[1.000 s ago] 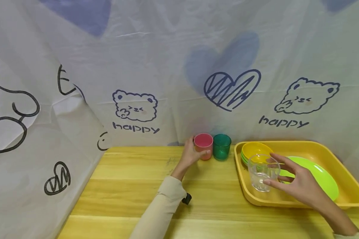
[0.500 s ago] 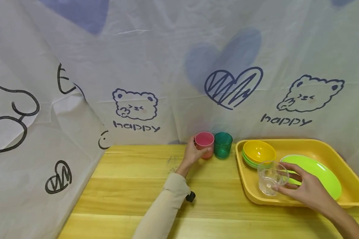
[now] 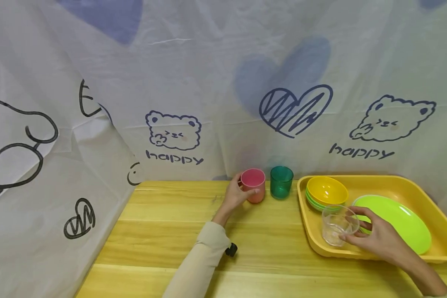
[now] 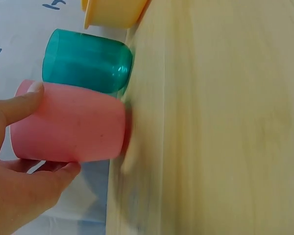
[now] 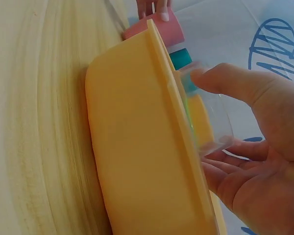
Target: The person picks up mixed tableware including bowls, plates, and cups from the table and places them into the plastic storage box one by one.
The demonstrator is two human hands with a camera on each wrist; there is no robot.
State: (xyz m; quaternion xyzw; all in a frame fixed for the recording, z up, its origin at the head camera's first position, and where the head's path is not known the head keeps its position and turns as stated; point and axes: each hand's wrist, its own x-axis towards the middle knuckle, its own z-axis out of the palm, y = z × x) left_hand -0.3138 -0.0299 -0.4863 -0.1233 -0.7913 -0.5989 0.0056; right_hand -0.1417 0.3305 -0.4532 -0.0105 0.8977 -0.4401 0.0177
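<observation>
My left hand [image 3: 236, 194] grips a pink cup [image 3: 254, 186] from its left side, thumb across the front and fingers behind. The cup stands upright near the back edge of the table. Just right of it stands a green see-through cup [image 3: 281, 182], with a narrow gap between the two in the head view. My right hand [image 3: 380, 236] holds a clear cup [image 3: 337, 225] by its right side, thumb in front. In the right wrist view the clear cup [image 5: 213, 115] shows over the rim of the yellow tray [image 5: 132, 127], its lower part hidden by the tray wall.
The yellow tray also holds a yellow bowl [image 3: 327, 190] stacked on green bowls [image 3: 311, 202] at its left, and a bright green plate [image 3: 406, 219] on the right. A printed cloth [image 3: 223, 82] hangs behind the wooden table [image 3: 164, 231].
My left hand has drawn the pink cup slightly away from the green one, opening a gap. My right hand has shifted the clear cup rightward and lower, off the front of the bowls.
</observation>
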